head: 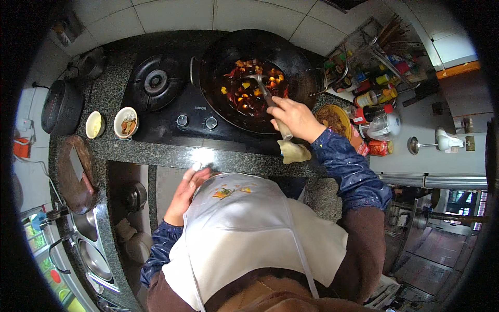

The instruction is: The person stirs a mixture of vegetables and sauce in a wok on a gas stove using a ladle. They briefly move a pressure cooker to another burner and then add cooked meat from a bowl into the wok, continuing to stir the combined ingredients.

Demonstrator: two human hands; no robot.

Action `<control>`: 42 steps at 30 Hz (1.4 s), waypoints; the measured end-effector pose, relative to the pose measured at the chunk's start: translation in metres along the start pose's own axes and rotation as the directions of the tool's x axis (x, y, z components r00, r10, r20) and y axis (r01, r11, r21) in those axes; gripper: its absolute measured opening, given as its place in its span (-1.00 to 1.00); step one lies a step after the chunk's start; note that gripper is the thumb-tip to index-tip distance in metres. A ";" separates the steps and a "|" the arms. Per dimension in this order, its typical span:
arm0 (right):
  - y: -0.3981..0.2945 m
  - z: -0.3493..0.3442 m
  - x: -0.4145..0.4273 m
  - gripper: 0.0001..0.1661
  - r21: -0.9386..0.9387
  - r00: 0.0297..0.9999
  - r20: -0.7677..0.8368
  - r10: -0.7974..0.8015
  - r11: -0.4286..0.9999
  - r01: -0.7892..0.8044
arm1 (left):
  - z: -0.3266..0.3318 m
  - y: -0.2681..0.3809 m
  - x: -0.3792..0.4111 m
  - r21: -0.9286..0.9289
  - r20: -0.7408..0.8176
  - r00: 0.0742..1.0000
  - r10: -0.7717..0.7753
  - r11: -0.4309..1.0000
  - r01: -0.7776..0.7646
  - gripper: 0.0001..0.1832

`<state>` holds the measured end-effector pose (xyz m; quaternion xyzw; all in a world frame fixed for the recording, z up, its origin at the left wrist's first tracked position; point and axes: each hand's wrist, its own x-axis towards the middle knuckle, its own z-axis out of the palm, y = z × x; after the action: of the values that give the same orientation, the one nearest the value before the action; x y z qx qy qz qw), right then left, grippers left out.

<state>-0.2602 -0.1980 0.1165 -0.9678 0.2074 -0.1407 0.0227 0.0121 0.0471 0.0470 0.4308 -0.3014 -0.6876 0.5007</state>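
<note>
My right hand [294,119] grips the handle of a metal wok spatula [266,90]. The spatula's head rests among the food in a large black wok [226,105]. Dark red chillies, yellow pieces and dark liquid or oil make up the food [243,95]. Close to the counter's front edge is my left hand [186,191], with no held thing visible and its fingertips blurred by glare. A crumpled beige cloth [294,151] lies on the counter edge below the spatula handle.
A second burner [156,80] is left of the wok. Two small bowls, one with pale bits [94,124] and one with dried spices [126,122], stand near a cleaver [76,163] on a round chopping board [66,183]. A yellow bowl [345,117] and several bottles are at right.
</note>
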 end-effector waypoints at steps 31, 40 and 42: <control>-0.016 0.015 -0.007 -0.67 -0.067 0.999 0.006 0.041 0.997 -0.040 | 0.128 0.139 0.025 -0.652 0.717 0.212 0.664 0.747 -0.133 -0.43; -0.009 0.019 -0.014 -0.71 -0.074 0.999 -0.025 0.034 0.997 -0.036 | 0.130 0.141 0.025 -0.662 0.708 0.175 0.684 0.729 -0.173 -0.44; -0.015 0.019 -0.015 -0.70 -0.087 1.000 0.020 -0.012 0.996 0.014 | 0.128 0.141 0.026 -0.648 0.726 0.155 0.670 0.742 -0.172 -0.43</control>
<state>-0.2622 -0.1786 0.0958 -0.9706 0.2067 -0.1223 -0.0184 -0.0451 -0.0240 0.2159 -0.2802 -0.4887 -0.6722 0.4803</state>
